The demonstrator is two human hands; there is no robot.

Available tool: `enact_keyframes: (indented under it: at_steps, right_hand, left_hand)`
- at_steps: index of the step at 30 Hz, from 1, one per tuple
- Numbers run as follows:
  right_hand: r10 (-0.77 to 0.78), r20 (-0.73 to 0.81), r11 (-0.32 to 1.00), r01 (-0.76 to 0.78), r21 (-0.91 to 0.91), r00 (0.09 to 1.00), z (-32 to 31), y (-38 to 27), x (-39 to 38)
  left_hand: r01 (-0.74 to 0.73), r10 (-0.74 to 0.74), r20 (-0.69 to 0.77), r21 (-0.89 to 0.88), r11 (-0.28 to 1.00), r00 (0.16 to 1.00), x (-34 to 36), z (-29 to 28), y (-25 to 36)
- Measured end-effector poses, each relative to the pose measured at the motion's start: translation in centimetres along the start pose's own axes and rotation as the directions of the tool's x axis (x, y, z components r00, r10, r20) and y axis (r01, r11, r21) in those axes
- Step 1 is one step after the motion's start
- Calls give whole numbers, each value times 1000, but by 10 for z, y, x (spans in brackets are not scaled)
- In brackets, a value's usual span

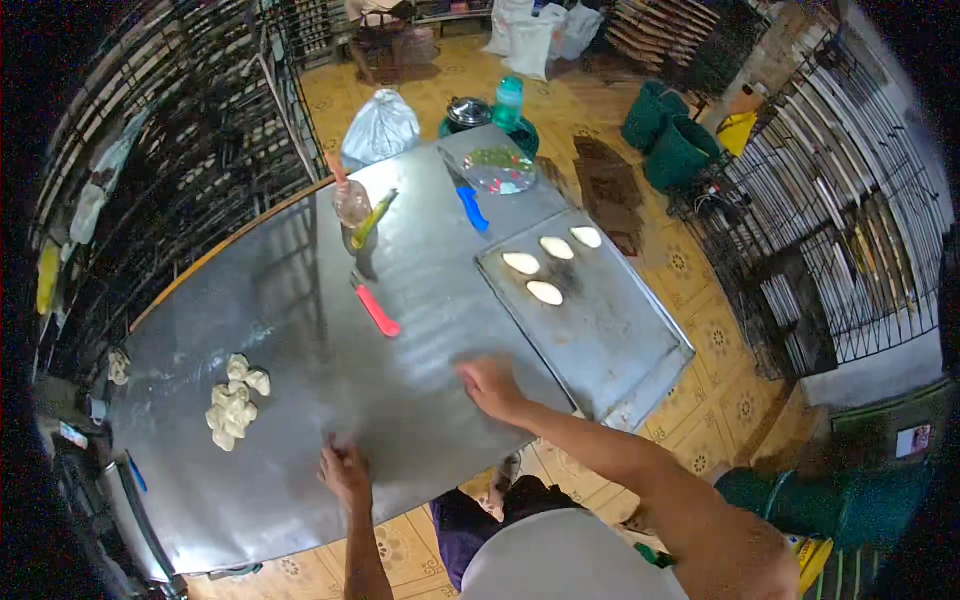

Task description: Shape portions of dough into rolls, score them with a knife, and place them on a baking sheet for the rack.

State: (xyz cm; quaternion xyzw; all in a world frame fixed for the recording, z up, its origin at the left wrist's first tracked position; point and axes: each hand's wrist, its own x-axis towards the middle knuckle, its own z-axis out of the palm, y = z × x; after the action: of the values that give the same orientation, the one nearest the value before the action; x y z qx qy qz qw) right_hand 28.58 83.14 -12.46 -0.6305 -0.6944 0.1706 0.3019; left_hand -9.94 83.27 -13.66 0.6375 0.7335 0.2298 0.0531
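Observation:
My left hand (345, 470) is low over the near edge of the metal table (420, 300), its fingers slightly bent and apart, with nothing seen in it. My right hand (490, 388) is over the table near the tray's left edge. Motion blurs its fingers, and I see nothing in its grip. A pile of pale dough pieces (232, 405) lies to the left of my left hand. To the right, the dark baking tray (600, 340) carries several oval dough pieces (545, 292) toward its far end. A red-handled knife (376, 308) rests mid-table, beyond both hands.
At the far end are a blue-handled knife (472, 208), a round plate (515, 183) of chopped green and red bits, a clear container (352, 203) and a long yellow-green object (373, 220). A white bag (381, 128) stands behind. Metal racks (200, 150) line the left; green bins (682, 150) are far right.

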Motion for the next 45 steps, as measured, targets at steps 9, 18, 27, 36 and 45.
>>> enact_keyframes:
  at_steps: [9,18,27,36,45]
  right_hand:
    - [-177,-397,982,136,-131,900,-2,-10,72]
    - [-217,-237,939,136,-315,947,-19,-20,67]
    - [-130,-145,974,99,-203,981,-2,-12,19]
    - [-188,-214,978,163,-130,958,19,1,84]
    - [-171,-287,962,98,-253,942,4,-19,135]
  left_hand:
    - [67,-51,-111,140,988,992,62,4,34]
    - [-111,111,-58,16,994,992,48,-9,62]
    - [-233,233,12,64,970,973,3,15,4]
    - [23,-24,-24,-43,999,999,57,44,29]
    - [-34,26,-63,-133,991,998,122,21,67]
